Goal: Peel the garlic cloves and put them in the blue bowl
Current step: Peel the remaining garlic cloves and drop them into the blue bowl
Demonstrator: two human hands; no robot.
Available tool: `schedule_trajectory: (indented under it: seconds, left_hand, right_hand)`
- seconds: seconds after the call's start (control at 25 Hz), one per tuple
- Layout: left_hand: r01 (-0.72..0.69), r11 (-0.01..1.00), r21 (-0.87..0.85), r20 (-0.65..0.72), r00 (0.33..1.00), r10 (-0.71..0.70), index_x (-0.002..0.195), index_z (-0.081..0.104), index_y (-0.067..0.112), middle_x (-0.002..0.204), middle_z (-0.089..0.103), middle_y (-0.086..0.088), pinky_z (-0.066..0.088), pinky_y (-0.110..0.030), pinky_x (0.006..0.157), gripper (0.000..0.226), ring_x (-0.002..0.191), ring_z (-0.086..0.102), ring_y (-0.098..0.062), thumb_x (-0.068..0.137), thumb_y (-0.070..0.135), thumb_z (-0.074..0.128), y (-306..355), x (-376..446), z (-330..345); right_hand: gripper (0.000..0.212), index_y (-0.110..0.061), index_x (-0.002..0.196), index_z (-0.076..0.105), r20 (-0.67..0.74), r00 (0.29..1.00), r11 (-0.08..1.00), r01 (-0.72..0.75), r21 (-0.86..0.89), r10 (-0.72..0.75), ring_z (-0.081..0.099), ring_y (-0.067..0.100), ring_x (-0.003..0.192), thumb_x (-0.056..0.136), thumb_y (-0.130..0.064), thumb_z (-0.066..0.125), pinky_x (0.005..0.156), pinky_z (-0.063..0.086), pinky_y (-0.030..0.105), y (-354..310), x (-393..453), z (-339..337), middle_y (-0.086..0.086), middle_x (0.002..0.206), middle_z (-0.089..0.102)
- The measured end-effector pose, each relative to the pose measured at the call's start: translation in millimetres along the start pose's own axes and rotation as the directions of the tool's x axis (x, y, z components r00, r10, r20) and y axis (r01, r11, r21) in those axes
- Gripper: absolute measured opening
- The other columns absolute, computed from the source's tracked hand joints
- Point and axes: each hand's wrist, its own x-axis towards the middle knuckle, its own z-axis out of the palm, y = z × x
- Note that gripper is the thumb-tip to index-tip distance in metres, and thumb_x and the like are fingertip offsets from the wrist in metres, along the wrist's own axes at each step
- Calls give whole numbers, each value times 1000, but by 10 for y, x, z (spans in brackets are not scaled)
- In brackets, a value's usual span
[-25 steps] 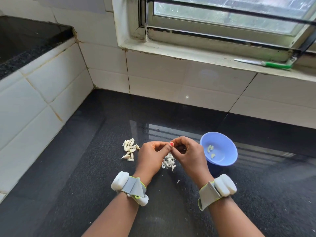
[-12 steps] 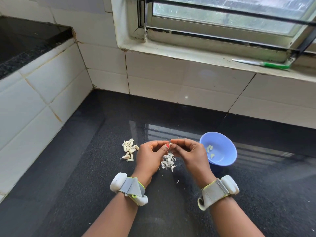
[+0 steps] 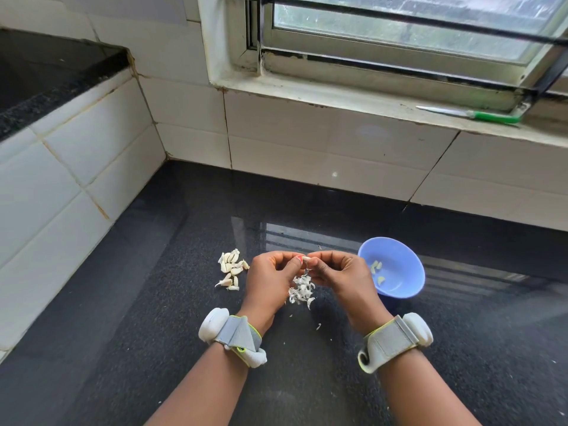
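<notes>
While left hand and right hand pinch one clove | blue bowl: few peeled cloves

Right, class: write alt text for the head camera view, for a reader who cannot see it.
Two hands, left hand and right hand, pinch one garlic clove between them above a heap of peels on a black counter. Unpeeled cloves lie to the left; a blue bowl holding peeled cloves stands to the right.

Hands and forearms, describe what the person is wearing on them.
Both forearms are bare, no sleeves. Each wrist carries a grey fabric strap with yellow-green edging and a rounded white plastic unit: left band, right band. The left hand has a red-painted thumbnail; the right hand shows no jewellery.
</notes>
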Motion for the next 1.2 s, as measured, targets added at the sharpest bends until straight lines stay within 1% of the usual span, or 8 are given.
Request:
schedule_trajectory:
  seconds: [0.12, 0.24, 0.4, 0.56, 0.8, 1.0, 1.12, 1.2]
  left_hand:
    - [11, 999, -32, -7, 1000, -12, 85, 73, 14, 79, 73, -7, 48, -20, 55, 10, 75, 69, -19, 88, 12, 64, 8, -6, -2]
    - [45, 996, -77, 21, 999, -43, 89, 74, 11, 80, 74, -6, 47, -17, 53, 9, 71, 67, -10, 87, 16, 66, 34, -22, 9]
    - [123, 978, -172, 63, 992, -113, 85, 74, 11, 75, 73, -3, 47, -16, 53, 7, 69, 67, -8, 85, 16, 68, 45, -22, 28]
    - [107, 979, -172, 46, 994, -101, 84, 74, 9, 72, 71, -5, 45, -15, 51, 6, 66, 64, -8, 85, 11, 68, 55, -31, 28]
    - [51, 991, -121, 31, 998, -47, 80, 73, 14, 69, 71, -2, 45, -15, 51, 9, 65, 63, -6, 85, 10, 67, 79, -49, 15]
    - [28, 995, -92, 0, 1000, -28, 80, 73, 15, 74, 73, -6, 48, -19, 55, 9, 71, 67, -13, 85, 10, 67, 62, -54, 3]
    - [24, 998, -64, -14, 1000, -25, 80, 73, 14, 75, 73, -7, 49, -22, 58, 7, 73, 68, -18, 84, 12, 68, 39, -42, 4]
    - [27, 998, -53, -17, 999, -28, 80, 74, 13, 75, 73, -7, 48, -23, 57, 7, 73, 68, -18, 84, 13, 68, 27, -35, 8]
  right_hand:
    - [9, -10, 89, 74, 61, 997, 997, -53, 56, 50, 65, 14, 73, 90, -11, 66, 68, 56, 24, 14, -8, -10, 8, 79, 73]
    - [7, -11, 90, 75, -2, 1000, 997, -14, 80, 15, 66, 17, 77, 86, -13, 69, 76, 56, 32, 4, -19, -10, 8, 82, 74]
    - [11, -20, 84, 76, -55, 968, 945, 226, -235, -245, 71, 10, 76, 79, -11, 77, 72, 57, 24, 0, -20, -22, -2, 79, 76]
    - [14, -19, 87, 76, -1, 900, 826, 400, -398, -436, 70, 6, 74, 78, -9, 78, 68, 54, 16, 20, -49, -47, -8, 80, 74]
    - [12, -20, 91, 75, -7, 892, 813, 409, -414, -453, 70, 4, 74, 80, -16, 76, 67, 53, 13, 18, -63, -26, -12, 80, 73]
    - [12, -21, 91, 74, -5, 894, 810, 404, -425, -449, 69, 1, 72, 81, -14, 76, 66, 51, 10, 8, -74, -10, -15, 78, 71]
    - [10, -26, 87, 73, -5, 921, 839, 352, -415, -389, 69, 0, 71, 83, -17, 75, 65, 52, 12, -10, -67, -2, -15, 74, 72]
    - [6, -28, 84, 72, -4, 956, 902, 275, -333, -293, 68, 1, 68, 82, -22, 73, 65, 53, 15, -21, -56, 9, -12, 71, 73]
